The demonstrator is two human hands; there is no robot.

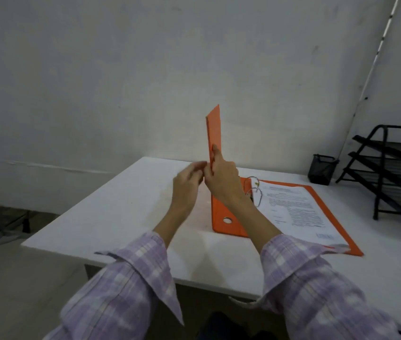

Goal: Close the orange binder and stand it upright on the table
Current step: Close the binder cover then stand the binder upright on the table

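Observation:
The orange binder (215,212) lies open on the white table (121,212), its back cover flat under a stack of printed pages (295,209) held on metal rings (256,192). Its front cover (213,128) is raised almost vertical, seen edge-on. My right hand (224,180) grips that raised cover near its lower part, thumb along the right face. Just left of the cover, my left hand (187,185) has its fingertips at or near the cover's edge; whether it grips is unclear.
A black mesh pen cup (322,169) stands at the back right, next to a black tiered paper tray (395,173). The table's front edge runs close to my sleeves. A plain wall is behind, with floor to the left.

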